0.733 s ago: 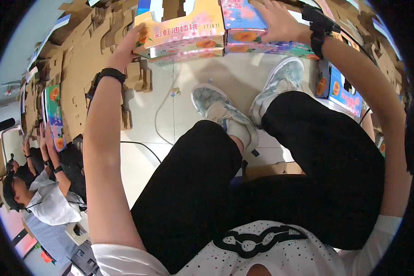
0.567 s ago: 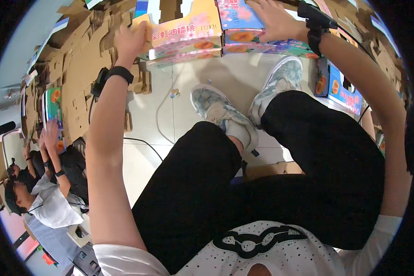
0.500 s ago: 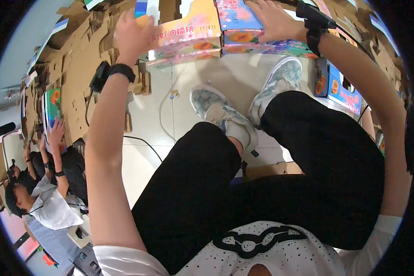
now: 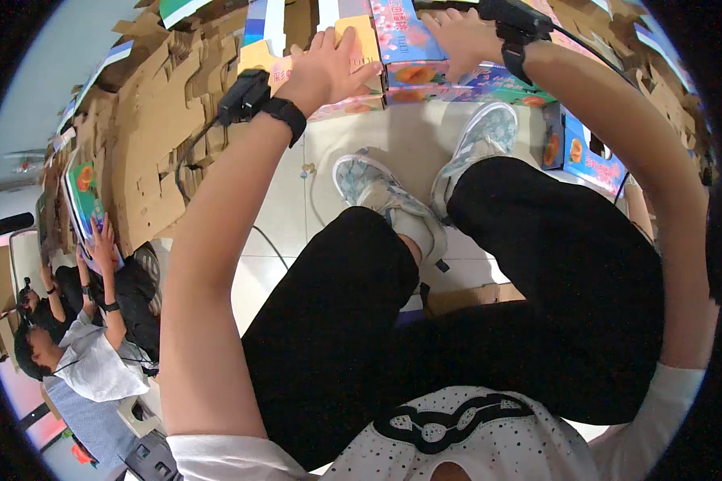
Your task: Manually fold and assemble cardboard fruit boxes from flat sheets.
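My left hand (image 4: 327,70) lies with spread fingers over the front edge of a yellow-and-pink printed cardboard box (image 4: 366,38), near its right end. Just to the right, a blue-and-pink flowered box (image 4: 403,38) stands side by side with it. My right hand (image 4: 461,42) rests on that blue box's right part, its fingers apart. Part of the yellow box's front is covered by my left hand. Both wrists wear black straps with small dark devices.
Stacked flat brown cardboard (image 4: 164,140) leans along the left. A blue printed box (image 4: 592,152) stands on the floor at the right. My shoes (image 4: 369,180) are below the boxes. At far left, a co-worker (image 4: 100,353) in a white top touches a green printed piece (image 4: 84,188).
My left hand has moved right along the yellow box, from its left end to near its right end. My right hand has shifted slightly left.
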### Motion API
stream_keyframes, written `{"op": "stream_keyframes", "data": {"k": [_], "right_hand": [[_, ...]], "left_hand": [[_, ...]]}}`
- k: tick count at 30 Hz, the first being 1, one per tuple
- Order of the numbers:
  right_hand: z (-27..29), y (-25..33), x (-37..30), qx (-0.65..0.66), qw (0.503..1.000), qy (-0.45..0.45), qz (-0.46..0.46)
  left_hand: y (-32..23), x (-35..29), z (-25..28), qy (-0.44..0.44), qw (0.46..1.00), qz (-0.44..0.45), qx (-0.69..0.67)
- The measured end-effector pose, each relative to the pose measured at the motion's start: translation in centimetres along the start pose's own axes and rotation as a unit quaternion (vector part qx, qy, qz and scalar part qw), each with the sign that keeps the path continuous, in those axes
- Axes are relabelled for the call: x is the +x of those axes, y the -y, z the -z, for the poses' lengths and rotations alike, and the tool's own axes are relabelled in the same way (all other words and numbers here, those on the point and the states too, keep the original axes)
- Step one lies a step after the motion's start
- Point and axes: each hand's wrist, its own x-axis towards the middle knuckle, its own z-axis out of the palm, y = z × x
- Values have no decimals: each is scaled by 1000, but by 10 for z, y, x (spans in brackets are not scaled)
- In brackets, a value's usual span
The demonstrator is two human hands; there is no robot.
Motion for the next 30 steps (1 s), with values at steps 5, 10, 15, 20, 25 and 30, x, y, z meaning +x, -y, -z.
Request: {"op": "stream_keyframes", "data": {"k": [5, 10, 15, 20, 25, 30], "right_hand": [[65, 9, -1, 89, 983, 146, 67], [64, -64, -54, 227, 964, 47, 129], [92, -69, -110, 272, 957, -70, 67], [159, -65, -176, 368, 923, -104, 49], [251, -46, -225, 355, 915, -180, 70], [281, -29, -259, 297, 920, -224, 122]], "left_hand": [[19, 7, 34, 184, 979, 46, -80], [11, 8, 102, 145, 986, -65, -48], [12, -27, 170, 59, 991, -100, -71], [-47, -53, 240, -68, 979, -147, -124], [-91, -70, 277, -114, 983, -144, -28], [-116, -76, 294, -118, 985, -123, 29]]}}
